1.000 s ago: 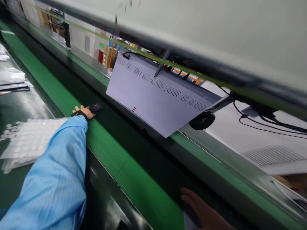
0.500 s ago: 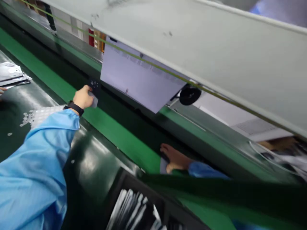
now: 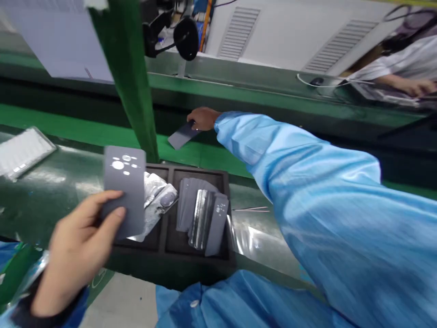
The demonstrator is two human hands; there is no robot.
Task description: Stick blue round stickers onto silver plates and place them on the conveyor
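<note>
Left hand (image 3: 77, 255) near camera, thumb and fingers pinched on a grey panel (image 3: 124, 191) with round cutouts, held upright over a black foam tray (image 3: 170, 259). Tray had 2 compartments: crumpled silver foil (image 3: 157, 200) in the left one, a row of grey panels (image 3: 201, 218) leaning on edge in the right. Beyond it, right hand (image 3: 203, 118), well apart from the left, gripped a second grey panel (image 3: 182, 135) above the green belt (image 3: 68, 132), its blue sleeve (image 3: 324, 196) filling the right of view. Judged step: panels being handled singly at the tray; next move seemed to call for a clean place to set each down. Lower edge of the held panel was masked by fingers; what the foil wrapped was hard to make out. Far off, a co-worker's forearm (image 3: 406, 84) lay at a bench, cut off by the frame.
</note>
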